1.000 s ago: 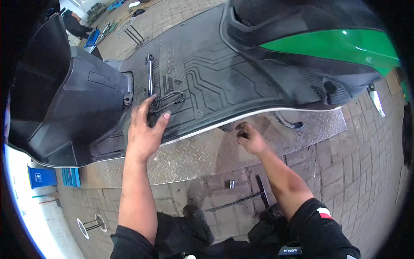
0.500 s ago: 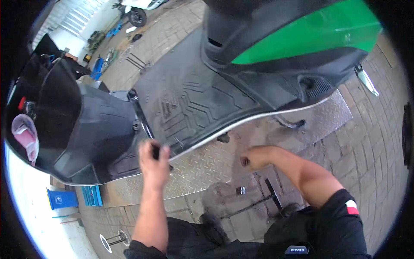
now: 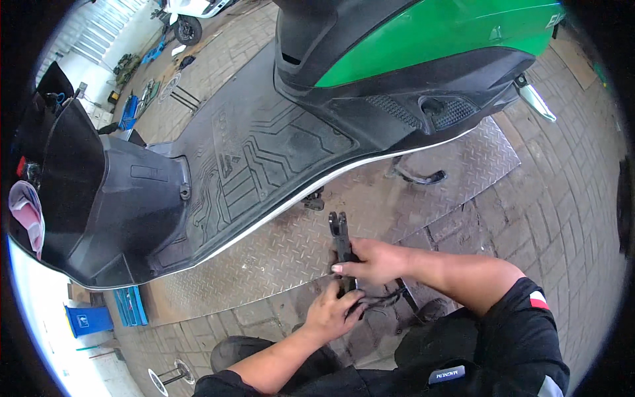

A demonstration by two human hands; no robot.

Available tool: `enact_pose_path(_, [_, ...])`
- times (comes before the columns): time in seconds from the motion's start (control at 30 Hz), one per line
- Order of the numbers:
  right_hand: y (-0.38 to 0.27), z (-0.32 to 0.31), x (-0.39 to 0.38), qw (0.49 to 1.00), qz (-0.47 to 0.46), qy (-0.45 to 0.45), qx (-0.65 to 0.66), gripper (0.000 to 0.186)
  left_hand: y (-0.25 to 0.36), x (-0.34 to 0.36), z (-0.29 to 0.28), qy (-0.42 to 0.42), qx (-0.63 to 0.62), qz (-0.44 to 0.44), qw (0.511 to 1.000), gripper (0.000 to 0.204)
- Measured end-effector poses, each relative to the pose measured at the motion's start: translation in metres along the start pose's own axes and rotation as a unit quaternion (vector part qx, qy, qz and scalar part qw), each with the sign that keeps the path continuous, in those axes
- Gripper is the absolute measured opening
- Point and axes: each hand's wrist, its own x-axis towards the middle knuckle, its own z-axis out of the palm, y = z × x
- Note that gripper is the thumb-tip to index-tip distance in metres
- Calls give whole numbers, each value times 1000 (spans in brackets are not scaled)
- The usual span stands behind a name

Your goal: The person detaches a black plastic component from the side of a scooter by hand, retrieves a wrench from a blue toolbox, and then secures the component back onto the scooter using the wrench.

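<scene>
Above the tread plate's near edge, both my hands are closed on a black bar [image 3: 340, 237] with a forked, holed end pointing away from me. My right hand [image 3: 380, 260] wraps its middle, thumb laid across it. Just below, my left hand [image 3: 329, 313] grips the bar's lower end, which the fingers mostly hide. A dark, thin, strap-like piece shows beside my left fingers; what it belongs to I cannot tell. Beyond my hands stands a green and black scooter [image 3: 423, 40] with a ribbed black footboard [image 3: 258, 159].
Under the scooter lies a diamond-pattern metal plate [image 3: 264, 268] on paving bricks. The kickstand [image 3: 423, 177] juts out at its near side. A blue bin [image 3: 89, 321] and a blue crate [image 3: 130, 306] stand at the left. Another scooter's wheel [image 3: 188, 30] shows far off.
The black bar that lay across the footboard is off it. My left hand has come back toward me and right, and my right hand has closed on the bar too. The view has shifted.
</scene>
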Motion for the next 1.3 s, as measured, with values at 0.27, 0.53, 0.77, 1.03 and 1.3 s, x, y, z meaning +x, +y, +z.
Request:
enact_pose_path(0.27, [106, -34, 39, 960, 154, 91, -214, 39, -59, 36, -10, 17, -234, -251, 939, 49])
enact_pose_path(0.53, [94, -67, 59, 972, 177, 81, -129, 34, -114, 123, -17, 138, -399, -266, 866, 54])
enact_pose_path(0.77, [108, -68, 58, 979, 155, 77, 107, 22, -132, 145, 0, 181, -321, -255, 894, 33])
enact_pose_path(1.03, [105, -52, 68, 953, 100, 196, -209, 37, -127, 137, -6, 185, -230, -226, 928, 41])
enact_pose_path(1.3, [93, -52, 65, 972, 123, 120, -163, 36, -121, 138, -14, 148, -322, -249, 901, 32])
